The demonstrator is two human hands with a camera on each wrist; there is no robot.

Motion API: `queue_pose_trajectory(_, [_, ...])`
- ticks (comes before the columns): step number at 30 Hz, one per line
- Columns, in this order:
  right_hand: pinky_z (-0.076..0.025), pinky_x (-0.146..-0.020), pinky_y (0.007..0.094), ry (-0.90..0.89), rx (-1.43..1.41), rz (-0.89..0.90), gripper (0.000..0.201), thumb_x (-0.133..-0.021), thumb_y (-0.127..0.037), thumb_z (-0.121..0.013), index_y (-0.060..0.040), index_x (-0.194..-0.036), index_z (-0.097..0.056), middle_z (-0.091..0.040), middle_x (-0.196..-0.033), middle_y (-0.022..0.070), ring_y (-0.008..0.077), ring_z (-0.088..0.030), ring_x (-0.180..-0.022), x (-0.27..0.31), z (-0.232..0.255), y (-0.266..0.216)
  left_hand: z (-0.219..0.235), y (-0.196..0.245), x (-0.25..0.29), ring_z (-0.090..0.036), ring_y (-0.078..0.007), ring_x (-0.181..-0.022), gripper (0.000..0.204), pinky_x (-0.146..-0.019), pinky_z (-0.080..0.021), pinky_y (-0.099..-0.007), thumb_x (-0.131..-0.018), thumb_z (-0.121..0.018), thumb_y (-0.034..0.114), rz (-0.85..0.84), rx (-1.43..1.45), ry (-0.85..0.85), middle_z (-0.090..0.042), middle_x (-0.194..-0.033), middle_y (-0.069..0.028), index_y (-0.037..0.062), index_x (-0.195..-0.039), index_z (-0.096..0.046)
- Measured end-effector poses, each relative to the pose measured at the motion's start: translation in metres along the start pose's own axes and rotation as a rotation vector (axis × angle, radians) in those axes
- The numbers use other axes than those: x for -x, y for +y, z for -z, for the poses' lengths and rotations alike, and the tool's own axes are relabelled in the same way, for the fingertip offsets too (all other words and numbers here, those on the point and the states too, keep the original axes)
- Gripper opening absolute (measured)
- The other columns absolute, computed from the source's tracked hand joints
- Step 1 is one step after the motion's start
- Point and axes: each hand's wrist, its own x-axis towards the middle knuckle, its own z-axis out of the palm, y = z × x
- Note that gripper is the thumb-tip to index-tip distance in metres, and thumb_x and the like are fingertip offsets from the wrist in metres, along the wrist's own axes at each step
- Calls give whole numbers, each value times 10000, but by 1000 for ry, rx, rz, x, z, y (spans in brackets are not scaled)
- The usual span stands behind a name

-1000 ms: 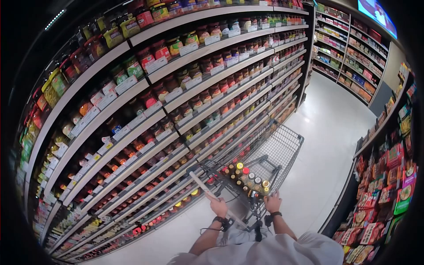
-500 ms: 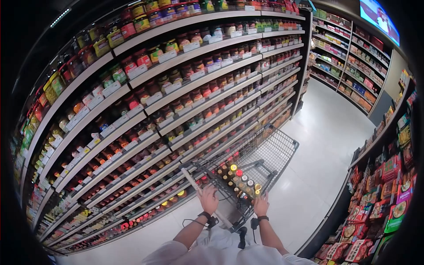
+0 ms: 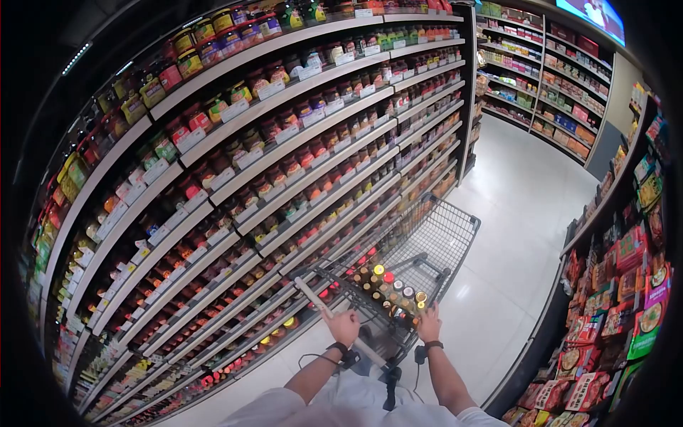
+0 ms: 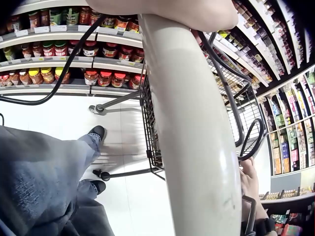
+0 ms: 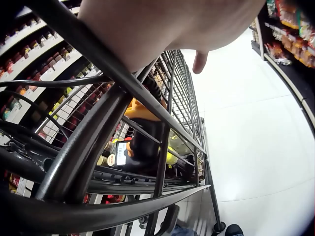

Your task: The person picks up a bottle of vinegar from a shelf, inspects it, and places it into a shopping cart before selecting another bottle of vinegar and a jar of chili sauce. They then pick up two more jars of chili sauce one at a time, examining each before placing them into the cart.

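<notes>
A shopping cart stands in front of the person. My left hand grips its pale handle, one digit stretched along the bar; in the left wrist view the palm covers the top of the handle. On the cart's near right side rests my right hand, its fingers extended beside several capped bottles. The right wrist view shows this hand over the dark frame, with one finger hanging down outside. Inside lies a black-and-orange item, partly hidden by bars.
Long shelves of jars run along the left, close to the cart. Packaged goods fill a rack on the right. White floor lies between them, leading to more shelves at the far end. A cable hangs near the left wrist.
The shelves and overhead screen have shifted left in the head view. My left hand has changed its pose on the handle, and my right hand remains at the cart's side.
</notes>
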Motion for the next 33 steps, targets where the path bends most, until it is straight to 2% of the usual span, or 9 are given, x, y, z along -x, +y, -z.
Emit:
queue_pose_trajectory(5, [-471,-896,593,-55,62,-19,193,-879,-176,-659,-216,-1066,-683,-511,-1336,82,327,-209,-1521,-10,7,16,-1,24,-7,-680,-275,-816,144,-1166,-146,-664,-843,-608,238,-35,-138,-62,-709,-729,-56,174,-762,-708])
queue_pose_trajectory(10, [-414,-994,643,-140,63,-70,294,-885,-188,-659,-258,-1167,-702,-344,-1541,133,349,-163,-1536,-24,13,30,-19,21,-16,-680,-289,-739,137,-974,-353,-537,-838,-600,221,-111,-8,-192,-710,-711,-99,165,-777,-710])
queue_pose_trajectory(18, [-405,-1001,643,-178,114,-57,300,-799,-201,-727,-223,-1098,-711,-303,-1569,153,383,-153,-1533,-49,14,65,-26,47,-36,-670,-263,-755,106,-932,-341,-486,-770,-660,241,-129,72,-166,-711,-718,-47,178,-691,-696])
queue_pose_trajectory(22, [-401,-1006,663,-202,355,-50,438,-796,-233,-748,-178,-1221,-659,-239,-1611,184,388,-134,-1534,-65,22,68,-19,54,-63,-695,-254,-824,184,-934,-337,-474,-782,-708,394,-85,208,-512,-742,-798,-44,212,-774,-737])
queue_pose_trajectory(25, [-375,-1019,703,-77,332,-267,685,-796,-252,-758,-151,-1424,-506,-193,-1630,217,396,-98,-1536,-75,28,60,-36,37,-97,-703,-276,-871,254,-923,-354,-481,-800,-691,450,-106,339,-757,-746,-830,-52,211,-859,-751])
queue_pose_trajectory(26, [-364,-1068,675,-109,276,-380,856,-810,-272,-753,-127,-1542,-333,-180,-1630,233,437,-201,-1502,-77,31,58,-48,26,-109,-706,-296,-912,279,-927,-387,-494,-815,-664,450,-150,396,-711,-754,-864,-66,216,-934,-759])
queue_pose_trajectory(29, [-408,-1059,635,-81,-3,-517,856,-843,-316,-702,-144,-1563,-271,-218,-1626,222,491,-349,-1419,-81,38,65,-21,16,-165,-706,-291,-880,230,-828,-443,-475,-794,-666,384,-172,136,-527,-746,-850,-88,179,-860,-747])
queue_pose_trajectory(30, [-471,-1023,539,7,-22,-379,838,-875,-371,-652,-113,-1557,-240,-460,-1480,271,490,-547,-1239,-81,26,83,-33,-1,-181,-706,-300,-860,221,-832,-448,-473,-786,-657,358,-205,50,-443,-740,-831,-103,164,-849,-743])
queue_pose_trajectory(33, [-505,-964,498,-417,-38,-555,704,-927,-416,-571,-56,-1486,-342,-650,-1227,282,464,-635,-1110,-98,2,136,-34,-15,-210,-700,-330,-724,201,-900,-431,-469,-723,-649,287,-240,13,-408,-710,-719,-151,113,-779,-732])
